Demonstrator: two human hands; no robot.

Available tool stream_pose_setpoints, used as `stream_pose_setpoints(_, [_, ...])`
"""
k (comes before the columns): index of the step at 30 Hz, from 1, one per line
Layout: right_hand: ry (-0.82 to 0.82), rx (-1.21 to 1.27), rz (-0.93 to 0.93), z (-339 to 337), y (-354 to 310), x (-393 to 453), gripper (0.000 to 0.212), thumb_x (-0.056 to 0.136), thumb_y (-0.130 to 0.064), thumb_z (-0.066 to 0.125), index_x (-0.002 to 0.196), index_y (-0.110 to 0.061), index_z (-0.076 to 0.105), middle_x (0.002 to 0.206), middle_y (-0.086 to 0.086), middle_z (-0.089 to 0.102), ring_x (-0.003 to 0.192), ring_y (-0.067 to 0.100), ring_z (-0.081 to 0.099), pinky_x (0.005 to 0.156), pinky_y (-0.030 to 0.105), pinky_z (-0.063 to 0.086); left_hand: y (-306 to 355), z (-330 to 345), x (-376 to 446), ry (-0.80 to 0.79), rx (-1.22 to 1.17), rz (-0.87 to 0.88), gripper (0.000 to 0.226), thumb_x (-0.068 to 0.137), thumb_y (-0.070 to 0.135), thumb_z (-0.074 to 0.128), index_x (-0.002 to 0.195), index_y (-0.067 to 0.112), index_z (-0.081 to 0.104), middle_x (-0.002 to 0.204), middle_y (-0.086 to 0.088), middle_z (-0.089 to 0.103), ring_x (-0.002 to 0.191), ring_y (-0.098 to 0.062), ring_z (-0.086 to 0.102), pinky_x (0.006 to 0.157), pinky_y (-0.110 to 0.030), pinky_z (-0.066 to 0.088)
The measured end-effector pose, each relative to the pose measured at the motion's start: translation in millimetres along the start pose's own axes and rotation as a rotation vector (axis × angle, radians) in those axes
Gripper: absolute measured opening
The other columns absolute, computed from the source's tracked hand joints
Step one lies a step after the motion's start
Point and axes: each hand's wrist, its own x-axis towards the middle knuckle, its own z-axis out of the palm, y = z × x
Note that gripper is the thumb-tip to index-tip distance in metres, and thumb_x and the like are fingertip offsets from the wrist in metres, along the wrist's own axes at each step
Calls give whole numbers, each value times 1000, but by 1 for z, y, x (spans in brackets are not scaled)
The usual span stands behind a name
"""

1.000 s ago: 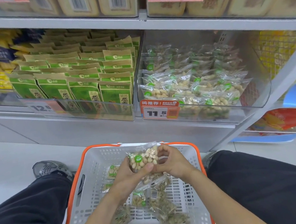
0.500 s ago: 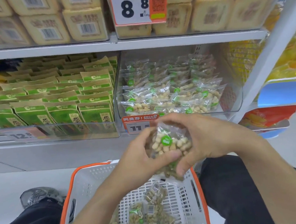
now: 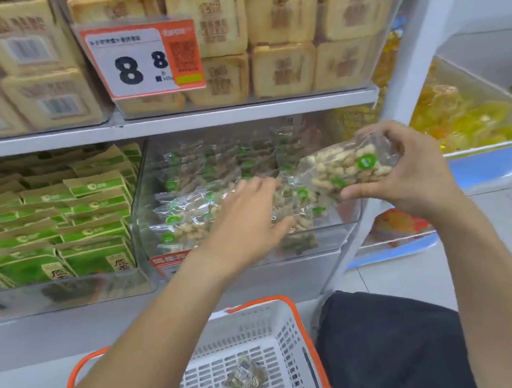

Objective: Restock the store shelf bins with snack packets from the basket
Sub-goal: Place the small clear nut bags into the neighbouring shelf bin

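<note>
We read this as the placing step; packets go from the basket (image 3: 258, 345) into the clear bin (image 3: 325, 237) on the lower shelf; our right hand (image 3: 411, 177) grips a nut packet (image 3: 345, 167) by its right end, fingers curled over the top and thumb under it; the packet sits just above the bin's right side, not yet set down; our left hand (image 3: 248, 220) reaches into the bin with fingers mostly straight and spread, resting on the packets there (image 3: 187, 216); whether it presses them or only touches we cannot tell; the two hands are apart, with the packet between them. Next move, in our judgement: lower the packet into a gap on the right of the bin and let go, the left hand holding the pile aside; a few packets (image 3: 243, 381) are left in the basket, so the task looks partway done.
</note>
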Motion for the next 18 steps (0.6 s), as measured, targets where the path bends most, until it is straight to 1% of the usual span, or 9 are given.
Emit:
stream_pose_setpoints(3, [-122, -68, 42, 10, 12, 4, 70, 42, -26, 100, 101, -21, 62, 96, -14, 65, 86, -16, 56, 71, 3, 39, -5, 10, 24, -107, 130, -17, 64, 85, 60, 62, 133, 18, 50, 127, -4, 57, 122, -25, 49, 104, -42, 37])
stream_pose_setpoints(5, [-205, -126, 47, 13, 14, 8, 71, 44, -25, 100, 101, -25, 58, 98, -15, 63, 86, -7, 56, 70, 2, 37, -12, 14, 30, -118, 169, -14, 63, 83, 62, 63, 128, 19, 55, 121, -3, 58, 119, -25, 52, 102, -42, 35])
stream_pose_setpoints(7, [-299, -202, 43, 14, 13, 12, 73, 44, -30, 100, 102, -30, 57, 101, -16, 61, 93, 2, 54, 73, 4, 38, -16, 17, 30, -106, 151, -18, 60, 83, 61, 63, 128, 21, 58, 120, -2, 59, 119, -24, 52, 103, -42, 32])
stream_pose_setpoints(10, [-415, -266, 64, 15, 6, 19, 65, 49, -39, 97, 104, -32, 64, 100, -22, 61, 102, 7, 57, 81, 20, 41, -18, 20, 25, -66, 134, -5, 49, 85, 55, 64, 124, 26, 60, 119, 2, 63, 119, -22, 52, 107, -42, 29])
stream_pose_setpoints(11, [-446, -303, 52, 15, 3, 22, 62, 53, -41, 95, 106, -32, 65, 102, -19, 63, 104, 10, 59, 83, 26, 43, -19, 20, 23, -49, 124, 3, 44, 85, 54, 65, 120, 27, 62, 116, 4, 64, 117, -21, 53, 107, -42, 29])
stream_pose_setpoints(12, [-469, -356, 29, 15, 1, 25, 60, 57, -43, 94, 108, -33, 65, 105, -13, 66, 105, 13, 60, 84, 30, 45, -21, 20, 21, -39, 112, 10, 41, 85, 54, 65, 116, 28, 63, 113, 6, 65, 115, -20, 54, 106, -40, 30])
stream_pose_setpoints(14, [-507, -455, -25, 15, -5, 31, 60, 61, -45, 92, 114, -32, 65, 113, -5, 69, 103, 16, 60, 82, 31, 46, -27, 17, 19, -41, 95, 24, 39, 84, 54, 67, 113, 29, 65, 110, 8, 66, 113, -19, 54, 101, -36, 32])
stream_pose_setpoints(16, [-543, -527, -69, 18, -10, 34, 62, 65, -44, 91, 118, -27, 66, 115, -4, 70, 106, 18, 60, 83, 31, 46, -35, 14, 18, -42, 82, 43, 39, 82, 54, 68, 111, 28, 67, 106, 7, 66, 108, -18, 56, 92, -33, 35])
stream_pose_setpoints(18, [-588, -608, -104, 25, -14, 36, 62, 67, -43, 90, 120, -24, 65, 114, -2, 71, 111, 25, 60, 86, 35, 49, -40, 13, 17, -31, 61, 57, 38, 81, 54, 69, 107, 27, 68, 102, 6, 66, 103, -19, 58, 87, -32, 37])
